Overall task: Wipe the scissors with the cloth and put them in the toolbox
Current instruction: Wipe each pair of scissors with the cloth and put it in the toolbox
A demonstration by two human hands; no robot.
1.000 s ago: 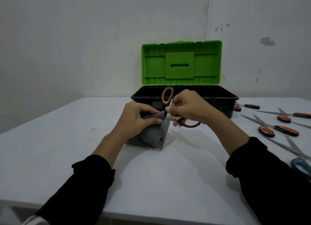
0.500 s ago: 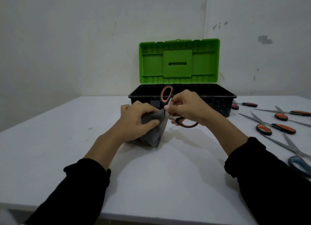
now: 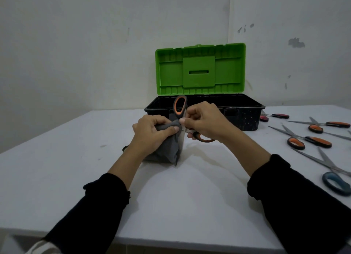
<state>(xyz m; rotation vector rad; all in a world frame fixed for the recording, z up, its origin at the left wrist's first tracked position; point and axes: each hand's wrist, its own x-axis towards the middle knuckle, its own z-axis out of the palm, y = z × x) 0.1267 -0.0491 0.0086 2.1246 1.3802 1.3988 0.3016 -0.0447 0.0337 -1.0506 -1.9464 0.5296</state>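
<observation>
Scissors point(image 3: 180, 139) upright over worktop point(image 3: 180, 196), before open toolbox point(image 3: 247, 118); gripped at handles by right hand point(image 3: 205, 120); left hand point(image 3: 152, 134) pinching cloth point(image 3: 167, 151) round blade; likely risks: cut fingers, slipping grip.

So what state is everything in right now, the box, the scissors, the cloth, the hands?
toolbox: lid up, open
held scissors: blades parted, tip down
cloth: bunched against the blade
left hand: gripping the cloth
right hand: gripping the scissors at the handles
scissors on the table: lying flat, some with blades parted
</observation>
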